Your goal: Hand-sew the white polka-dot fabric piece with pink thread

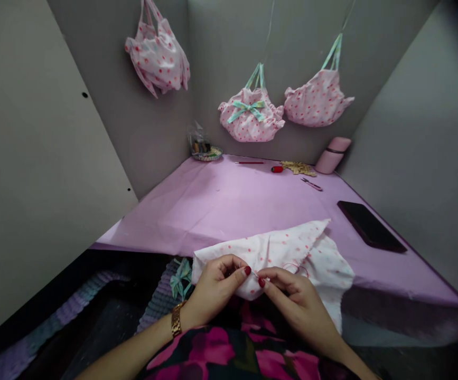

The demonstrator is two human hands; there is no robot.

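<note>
White cotton fabric with small red dots point(268, 248) lies over the table's front edge and hangs down towards my lap. My left hand point(223, 279) is closed, pinching the fabric's near edge between thumb and forefinger. Just right of it, my right hand point(292, 295) is also closed, thumb and forefinger pressed together at the same edge. What sits between those right fingertips is too small to make out. A loop of red thread point(305, 270) lies on the fabric beside my right hand. The two hands' fingertips nearly meet.
On the pink-covered table point(165, 216) are a phone point(371, 226), thread snips point(311, 184), a red thread spool point(277, 169), a pencil point(249, 162), a pink bottle point(333, 155) and a small woven tray point(215, 154). Dotted fabric pouches point(252, 126) hang on the walls.
</note>
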